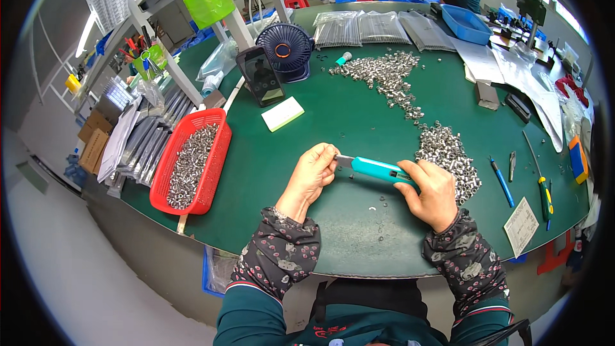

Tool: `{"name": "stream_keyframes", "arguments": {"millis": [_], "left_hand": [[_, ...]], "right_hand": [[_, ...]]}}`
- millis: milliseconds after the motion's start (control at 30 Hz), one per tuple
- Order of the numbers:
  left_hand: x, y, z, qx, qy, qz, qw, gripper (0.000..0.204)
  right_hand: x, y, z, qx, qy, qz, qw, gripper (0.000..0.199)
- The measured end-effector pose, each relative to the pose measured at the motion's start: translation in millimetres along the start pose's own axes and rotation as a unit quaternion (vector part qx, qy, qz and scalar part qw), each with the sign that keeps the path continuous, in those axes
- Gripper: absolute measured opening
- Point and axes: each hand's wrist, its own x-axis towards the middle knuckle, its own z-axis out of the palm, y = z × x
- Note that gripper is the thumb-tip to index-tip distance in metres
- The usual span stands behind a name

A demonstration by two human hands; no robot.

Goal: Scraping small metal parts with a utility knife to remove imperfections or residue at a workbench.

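My right hand point(429, 192) is wrapped round the teal handle of a utility knife point(375, 168), its blade pointing left. Fingers pinched together, my left hand point(314, 172) meets the blade's tip; whatever small piece sits between the fingertips is mostly hidden. Both hands are above the green table mat point(256, 179). Just beyond my right hand lies a heap of small metal rings point(445, 154), and a looser spread of similar metal parts point(384, 74) reaches farther back. Tiny scraps point(382, 204) lie on the mat below the knife.
At left stands a red basket point(221, 147) of small metal parts. A phone point(261, 75), a fan point(285, 51) and a notepad point(282, 114) are behind it. On the right lie a blue pen point(501, 182), a screwdriver point(545, 197) and a paper label point(521, 227).
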Motion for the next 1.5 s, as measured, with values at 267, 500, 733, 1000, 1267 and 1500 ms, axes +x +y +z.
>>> {"name": "stream_keyframes", "arguments": {"millis": [267,500,733,1000,1267,1500], "left_hand": [[-0.2,-0.2,2.3,-0.017,-0.003,-0.032,0.999,0.027],[1.5,0.9,-1.2,-0.039,-0.003,-0.005,0.999,0.021],[3.6,0.9,-3.2,-0.107,-0.011,0.008,0.994,0.016],[4.9,-4.5,-5.4,-0.093,-0.001,0.023,0.995,0.012],[5.0,-4.1,-5.7,-0.114,-0.031,0.023,0.993,0.011],[3.8,-3.6,-2.9,-0.074,-0.031,0.027,0.996,0.011]], "right_hand": [[1.7,9.0,-0.4,0.031,0.088,0.037,0.995,0.028],[-3.4,17.4,4.0,-0.089,0.017,0.096,0.991,0.03],[-0.2,12.0,0.9,-0.021,0.05,0.099,0.994,0.025],[-2.8,10.8,4.5,0.112,-0.002,0.111,0.987,0.027],[-0.8,8.5,0.7,0.267,-0.117,0.215,0.932,0.029],[-2.5,11.6,3.2,0.255,-0.144,0.214,0.932,0.03]]}}
